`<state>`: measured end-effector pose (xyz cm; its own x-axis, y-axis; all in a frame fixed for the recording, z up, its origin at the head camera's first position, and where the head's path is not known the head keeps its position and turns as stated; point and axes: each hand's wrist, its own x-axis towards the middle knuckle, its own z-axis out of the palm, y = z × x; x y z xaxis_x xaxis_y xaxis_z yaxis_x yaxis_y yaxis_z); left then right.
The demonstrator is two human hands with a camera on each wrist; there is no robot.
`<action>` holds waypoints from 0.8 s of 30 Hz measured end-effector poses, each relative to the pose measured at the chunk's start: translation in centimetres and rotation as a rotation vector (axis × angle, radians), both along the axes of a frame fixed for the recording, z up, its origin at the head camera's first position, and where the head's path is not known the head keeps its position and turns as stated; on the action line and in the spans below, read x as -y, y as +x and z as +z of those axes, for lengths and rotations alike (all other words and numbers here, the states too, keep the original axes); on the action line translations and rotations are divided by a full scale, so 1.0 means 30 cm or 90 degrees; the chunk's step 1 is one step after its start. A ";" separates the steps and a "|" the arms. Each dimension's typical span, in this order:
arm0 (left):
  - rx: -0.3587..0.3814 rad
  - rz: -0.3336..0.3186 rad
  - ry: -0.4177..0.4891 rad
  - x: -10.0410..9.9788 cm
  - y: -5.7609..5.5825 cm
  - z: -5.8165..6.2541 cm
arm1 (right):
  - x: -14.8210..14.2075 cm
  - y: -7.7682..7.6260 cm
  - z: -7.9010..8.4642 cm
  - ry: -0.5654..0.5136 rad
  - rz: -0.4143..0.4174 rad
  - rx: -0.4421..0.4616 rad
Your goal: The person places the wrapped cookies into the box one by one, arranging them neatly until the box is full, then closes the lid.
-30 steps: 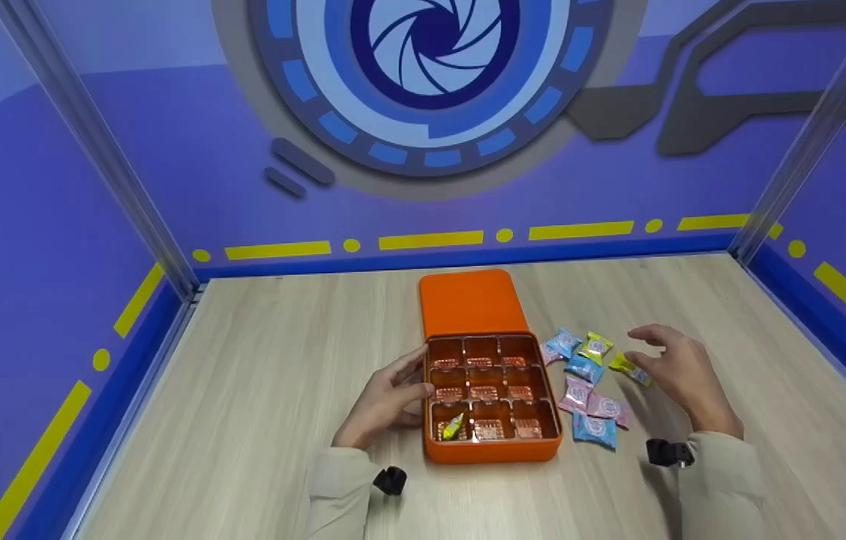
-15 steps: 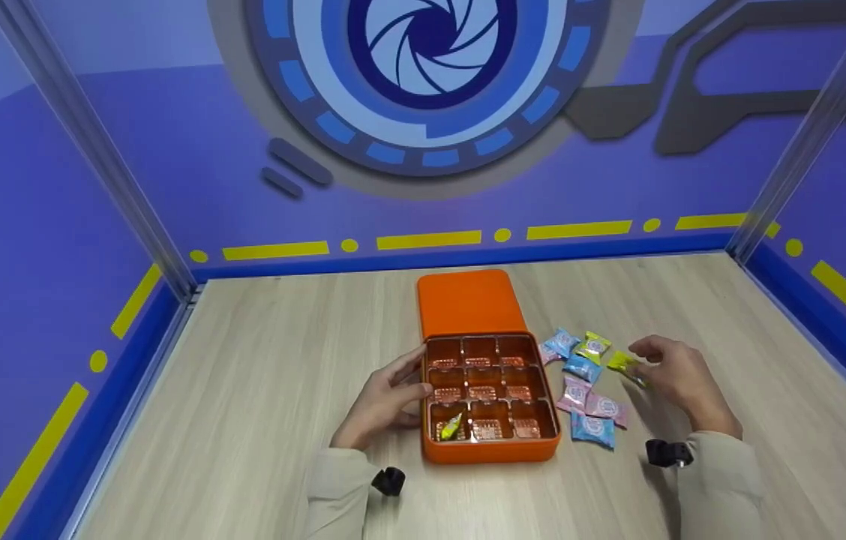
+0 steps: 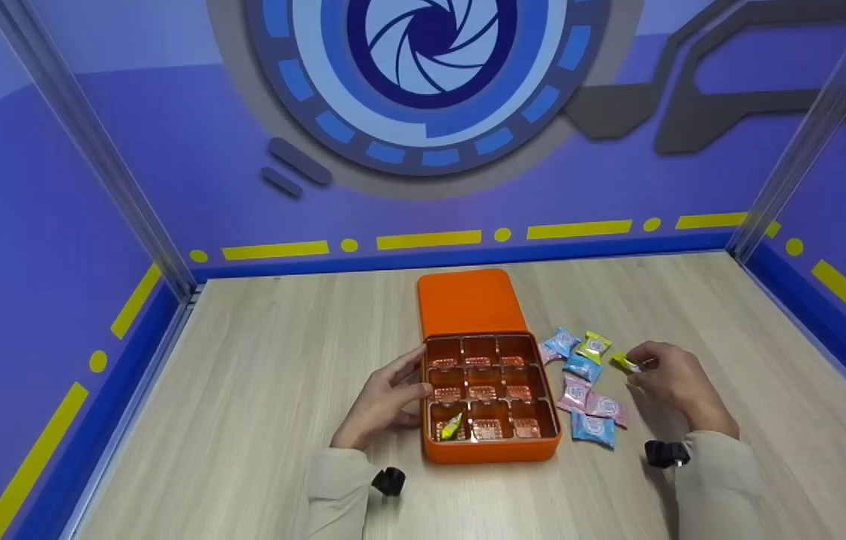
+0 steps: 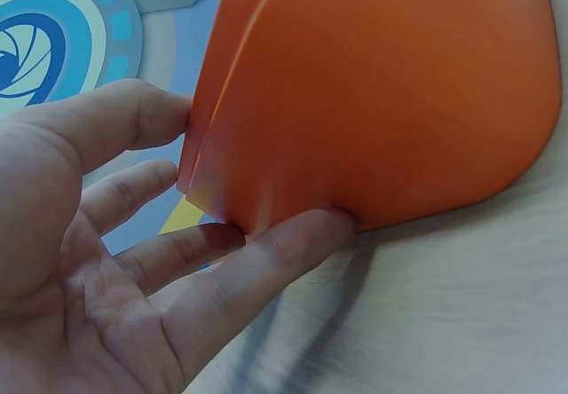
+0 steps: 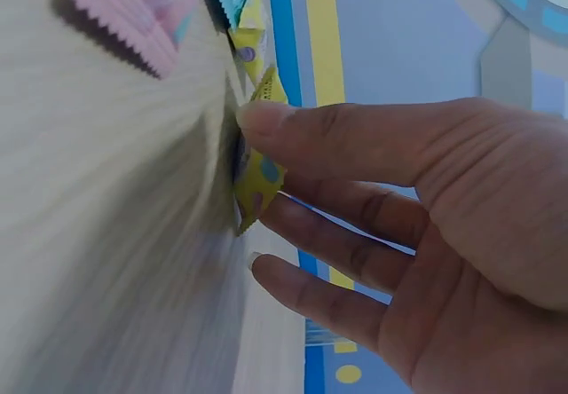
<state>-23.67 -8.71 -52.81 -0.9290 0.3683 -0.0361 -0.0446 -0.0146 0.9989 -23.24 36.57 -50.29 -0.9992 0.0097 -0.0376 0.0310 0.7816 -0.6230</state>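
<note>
An orange box (image 3: pixel 490 452) with a clear divided insert stands on the table; one yellow wrapped candy (image 3: pixel 452 426) lies in its near left compartment. Thumb and fingertips of my left hand (image 3: pixel 384 401) rest against the box's left side, spread along that one wall. To the right of the box, my right hand (image 3: pixel 678 382) pinches a second yellow wrapped candy (image 3: pixel 624 363) between thumb and fingers. In the right wrist view, this candy (image 5: pixel 262 177) is on edge close over the table, its middle partly covered by the thumb.
Between box and right hand lie blue candies (image 3: pixel 592 430), pink candies (image 3: pixel 607 408) and another yellow candy (image 3: pixel 593 346). An orange lid (image 3: pixel 470 301) lies directly behind the box. Printed purple-blue panels (image 3: pixel 363 210) wall in the wooden table (image 3: pixel 303 330).
My right thumb and fingers have closed on the yellow candy and turned it slightly, the hand shifting a little. The left hand and the box stay in place.
</note>
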 end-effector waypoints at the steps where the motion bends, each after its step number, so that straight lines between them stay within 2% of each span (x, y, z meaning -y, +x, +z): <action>1: 0.001 0.000 0.001 0.000 0.000 0.000 | 0.000 0.000 -0.001 0.000 -0.001 -0.002; 14: 0.000 0.003 -0.009 -0.001 0.003 0.000 | -0.010 -0.008 -0.021 -0.004 -0.026 0.002; 24: 0.003 -0.001 -0.005 0.000 0.005 -0.002 | -0.002 -0.003 -0.017 -0.006 -0.044 -0.066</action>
